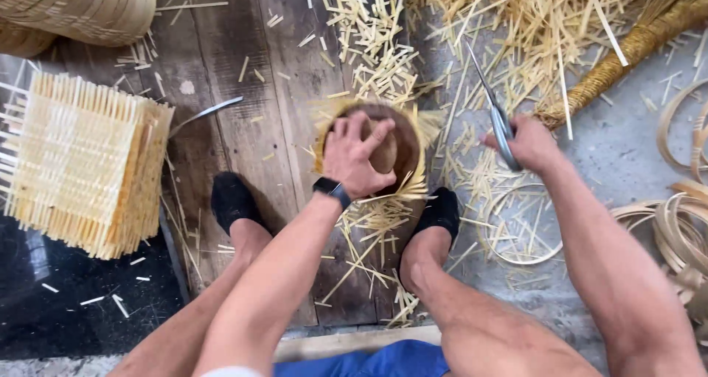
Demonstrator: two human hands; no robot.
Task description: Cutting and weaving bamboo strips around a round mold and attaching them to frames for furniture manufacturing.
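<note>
We press our left hand (358, 154) flat, fingers spread, on a round brown mould (391, 150) that lies on the wooden boards (243, 67) between our two feet; woven straw sticks out from under its rim. Our right hand (532, 142) is closed tight around the handles of a pair of scissors (495, 111), whose blades point up and away from the grip, just to the right of the mould. Loose straw cuttings (376, 52) lie scattered above and below both hands. Beyond the scissors a bound straw bundle (627, 49) slants away. Well to the left of the held mould stands a stack of woven mats (85, 163), and thin strip hoops (686, 229) lie to the far right.
</note>
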